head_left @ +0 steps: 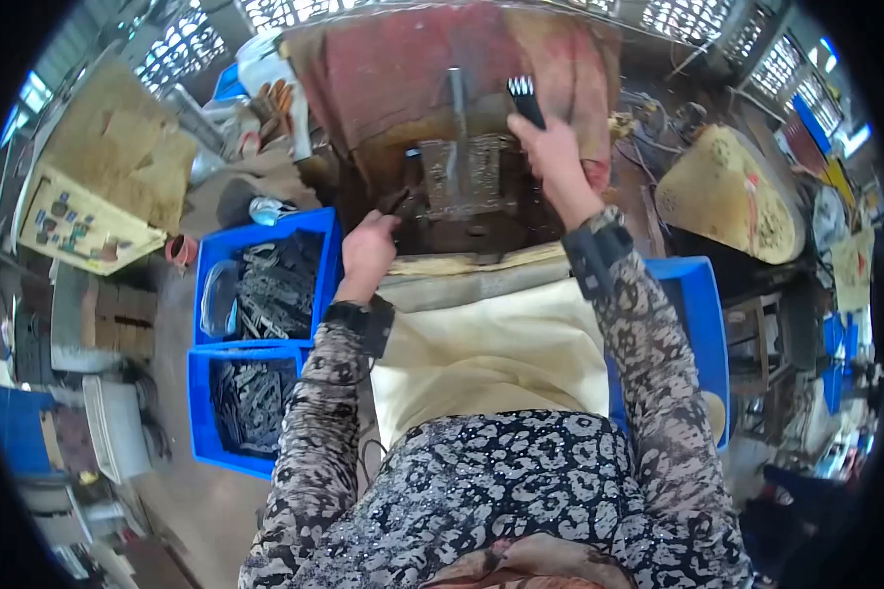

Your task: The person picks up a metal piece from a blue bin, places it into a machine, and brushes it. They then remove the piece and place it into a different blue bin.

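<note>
My right hand (552,157) is raised at the far right of the work area, its fingers closed round a small black brush (526,106) with pale bristles pointing up and away. Lower and to the left, my left hand (367,247) pinches a small, thin dark piece (400,202) whose kind I cannot make out. Between and beyond the hands lies a wet-looking metal plate (481,182) in a dark, dirty work area. A grey upright bar (456,103) stands over it. Neither hand touches the plate.
Two blue bins (206,393) on the left hold many dark metal pieces (275,290). Another blue bin (702,294) is beside my right arm. A stained red cloth (403,69) hangs behind the work area. A pale cloth (491,339) covers my lap. Gloves (277,103) lie back left.
</note>
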Demonstrator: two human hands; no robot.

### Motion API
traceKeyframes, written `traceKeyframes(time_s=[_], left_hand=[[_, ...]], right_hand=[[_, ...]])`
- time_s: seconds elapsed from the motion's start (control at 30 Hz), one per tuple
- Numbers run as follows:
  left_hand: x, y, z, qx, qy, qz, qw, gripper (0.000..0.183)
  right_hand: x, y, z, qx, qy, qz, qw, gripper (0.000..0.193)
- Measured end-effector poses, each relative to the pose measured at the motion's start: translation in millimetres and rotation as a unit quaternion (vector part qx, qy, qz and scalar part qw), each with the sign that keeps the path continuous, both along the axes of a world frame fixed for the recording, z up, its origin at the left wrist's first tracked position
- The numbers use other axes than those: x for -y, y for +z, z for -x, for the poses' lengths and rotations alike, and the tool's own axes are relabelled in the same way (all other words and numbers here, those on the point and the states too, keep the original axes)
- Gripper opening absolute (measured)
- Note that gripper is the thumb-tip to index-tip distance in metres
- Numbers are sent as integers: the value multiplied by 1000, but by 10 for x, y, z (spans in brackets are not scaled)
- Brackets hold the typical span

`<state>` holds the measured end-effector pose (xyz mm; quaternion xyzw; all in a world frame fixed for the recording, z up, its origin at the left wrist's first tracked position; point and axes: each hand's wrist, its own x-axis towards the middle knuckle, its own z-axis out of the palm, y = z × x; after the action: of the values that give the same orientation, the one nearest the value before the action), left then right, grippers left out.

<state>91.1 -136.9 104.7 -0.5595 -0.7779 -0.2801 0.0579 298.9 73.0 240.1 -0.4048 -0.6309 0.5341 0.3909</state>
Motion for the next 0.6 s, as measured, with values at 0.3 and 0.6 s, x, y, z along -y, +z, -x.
traceKeyframes(time_s=[0.3,0.6], left_hand=[[-39,130,62,-1,15,18,1000,24],[-32,153,60,-12,14,31,999,23]], right_hand=[[-492,395,1092,260,-61,-365,892,36],[-529,260,1266,333,-30,-445,831,30]])
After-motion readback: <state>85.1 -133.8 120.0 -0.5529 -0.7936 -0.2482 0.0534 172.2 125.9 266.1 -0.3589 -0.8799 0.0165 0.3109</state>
